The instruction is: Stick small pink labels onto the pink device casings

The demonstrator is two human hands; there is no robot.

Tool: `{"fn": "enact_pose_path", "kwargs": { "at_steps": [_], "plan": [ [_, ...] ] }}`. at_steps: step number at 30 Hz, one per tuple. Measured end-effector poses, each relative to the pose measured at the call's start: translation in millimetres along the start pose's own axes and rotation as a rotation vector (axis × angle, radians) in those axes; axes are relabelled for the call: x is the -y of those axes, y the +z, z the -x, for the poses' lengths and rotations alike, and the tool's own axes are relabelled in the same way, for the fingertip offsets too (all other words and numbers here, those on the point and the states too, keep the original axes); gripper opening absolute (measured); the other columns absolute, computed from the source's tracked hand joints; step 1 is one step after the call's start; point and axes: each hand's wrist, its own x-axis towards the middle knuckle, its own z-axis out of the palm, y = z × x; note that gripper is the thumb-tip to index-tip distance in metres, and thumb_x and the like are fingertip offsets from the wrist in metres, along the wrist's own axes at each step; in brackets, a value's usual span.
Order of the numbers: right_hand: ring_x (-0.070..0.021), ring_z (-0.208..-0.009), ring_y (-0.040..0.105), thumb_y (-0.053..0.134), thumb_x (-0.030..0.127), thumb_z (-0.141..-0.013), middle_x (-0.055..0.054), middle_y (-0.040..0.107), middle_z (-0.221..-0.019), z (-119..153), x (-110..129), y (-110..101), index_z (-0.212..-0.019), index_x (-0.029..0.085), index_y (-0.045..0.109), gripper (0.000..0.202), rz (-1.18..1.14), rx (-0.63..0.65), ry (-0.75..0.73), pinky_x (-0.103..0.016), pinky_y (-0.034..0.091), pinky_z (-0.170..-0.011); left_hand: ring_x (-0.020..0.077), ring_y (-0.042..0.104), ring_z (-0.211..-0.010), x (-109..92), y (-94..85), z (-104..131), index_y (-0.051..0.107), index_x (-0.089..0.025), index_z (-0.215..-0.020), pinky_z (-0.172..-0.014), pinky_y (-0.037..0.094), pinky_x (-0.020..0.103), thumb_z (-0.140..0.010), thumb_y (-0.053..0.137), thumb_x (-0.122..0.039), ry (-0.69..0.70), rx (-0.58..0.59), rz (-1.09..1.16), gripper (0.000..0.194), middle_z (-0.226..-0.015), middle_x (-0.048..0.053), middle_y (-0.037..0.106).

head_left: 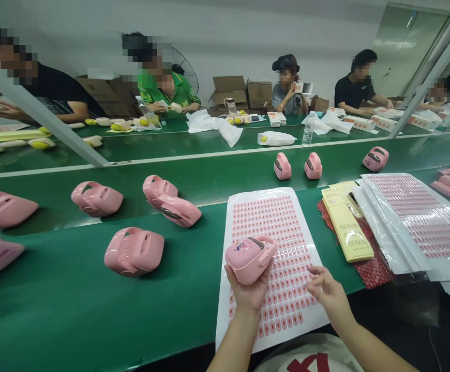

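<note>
My left hand [248, 294] grips a small pink device with a carrying handle [248, 258], held tilted above a white sticker sheet [266, 204]. A dark window and a printed picture show on the device's face. Rows of small pink oval stickers with a red mark cover the sheet, and some spots near its lower left are bare. At the sheet's right edge, my right hand [328, 294] hovers with its fingers loosely bent and their tips apart. No object shows clearly in it.
More pink devices [135, 251] stand on the green belt [194, 175] left and ahead. To the right lie a yellow paper stack [347, 225], red bubble wrap [374, 263] and bagged sticker sheets [415, 217]. A slanted metal post [54, 113] rises at left. Several co-workers sit opposite.
</note>
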Motion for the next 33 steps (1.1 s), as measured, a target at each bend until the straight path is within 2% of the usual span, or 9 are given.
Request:
{"fn": "enact_pose_path", "kwargs": {
  "at_steps": [2, 5, 10, 14, 19, 22, 29, 31, 33],
  "plan": [
    [-0.0291, -0.109, 0.053, 0.066, 0.046, -0.069, -0.011, 0.059, -0.111, -20, 25, 15, -0.060, 0.021, 0.062, 0.027, -0.225, -0.058, 0.114, -0.049, 0.042, -0.091, 0.0245, 0.048, -0.117, 7, 10.0, 2, 0.042, -0.026, -0.124, -0.098, 0.039, 0.039, -0.077, 0.053, -0.051, 0.000, -0.010, 0.008, 0.055, -0.123, 0.005, 0.055],
    [-0.0292, -0.118, 0.045, 0.070, 0.046, -0.063, -0.009, 0.055, -0.117, -40, 54, 42, -0.058, 0.021, 0.061, 0.028, -0.397, -0.100, 0.093, -0.050, 0.034, -0.099, 0.0242, 0.052, -0.112, 17, 25.8, 6, 0.052, -0.023, -0.116, -0.091, 0.045, 0.036, -0.078, 0.050, -0.051, -0.013, -0.052, 0.034, 0.047, -0.118, 0.006, 0.060],
    [-0.0261, -0.117, 0.044, 0.067, 0.038, -0.068, -0.009, 0.057, -0.110, -43, 66, 67, -0.056, 0.021, 0.059, 0.023, -0.308, -0.105, -0.001, -0.046, 0.031, -0.099, 0.0199, 0.060, -0.100, 25, 43.9, 11, 0.060, -0.017, -0.106, -0.082, 0.049, 0.026, -0.076, 0.051, -0.051, -0.014, -0.158, 0.111, 0.046, -0.108, 0.011, 0.065],
    [-0.0247, -0.117, 0.043, 0.064, 0.035, -0.071, -0.009, 0.055, -0.112, -39, 63, 70, -0.057, 0.021, 0.058, 0.021, -0.264, -0.118, -0.031, -0.044, 0.033, -0.098, 0.0183, 0.062, -0.094, 27, 50.6, 12, 0.062, -0.017, -0.103, -0.078, 0.050, 0.024, -0.077, 0.048, -0.050, -0.013, -0.224, 0.140, 0.045, -0.099, 0.010, 0.068],
    [-0.0247, -0.115, 0.044, 0.062, 0.035, -0.073, -0.010, 0.051, -0.115, -38, 58, 73, -0.060, 0.021, 0.058, 0.020, -0.219, -0.168, -0.047, -0.043, 0.036, -0.095, 0.0183, 0.064, -0.088, 29, 53.6, 13, 0.063, -0.016, -0.102, -0.076, 0.052, 0.024, -0.076, 0.046, -0.051, -0.001, -0.297, 0.164, 0.047, -0.101, 0.012, 0.067],
    [-0.0238, -0.113, 0.047, 0.060, 0.032, -0.076, -0.009, 0.053, -0.112, -38, 57, 75, -0.060, 0.021, 0.056, 0.020, -0.132, -0.198, -0.126, -0.042, 0.039, -0.092, 0.0198, 0.064, -0.090, 29, 52.1, 12, 0.062, -0.015, -0.103, -0.077, 0.051, 0.025, -0.076, 0.045, -0.051, -0.003, -0.309, 0.181, 0.048, -0.099, 0.013, 0.068],
    [-0.0209, -0.091, 0.055, 0.055, 0.024, -0.081, -0.005, 0.061, -0.098, -44, 48, 66, -0.079, 0.025, 0.061, 0.007, 0.330, -0.286, -0.672, -0.041, 0.041, -0.081, 0.0190, 0.060, -0.099, 27, 41.0, 15, 0.052, -0.015, -0.117, -0.082, 0.049, 0.023, -0.077, 0.047, -0.048, -0.066, -0.205, 0.189, 0.052, -0.102, 0.012, 0.065],
    [-0.0224, -0.092, 0.055, 0.057, 0.028, -0.080, -0.005, 0.060, -0.100, -45, 45, 61, -0.091, 0.028, 0.061, 0.012, 0.419, -0.242, -0.713, -0.044, 0.039, -0.084, 0.0183, 0.059, -0.101, 25, 39.7, 16, 0.048, -0.017, -0.121, -0.081, 0.049, 0.021, -0.076, 0.049, -0.046, -0.097, -0.149, 0.168, 0.054, -0.106, 0.011, 0.064],
    [-0.0257, -0.099, 0.053, 0.058, 0.037, -0.078, -0.007, 0.058, -0.106, -45, 43, 58, -0.107, 0.029, 0.054, 0.030, 0.418, -0.182, -0.648, -0.047, 0.037, -0.090, 0.0188, 0.057, -0.105, 24, 39.2, 16, 0.049, -0.018, -0.121, -0.083, 0.048, 0.020, -0.075, 0.052, -0.045, -0.113, -0.097, 0.139, 0.053, -0.111, 0.010, 0.062]
  ]
}}
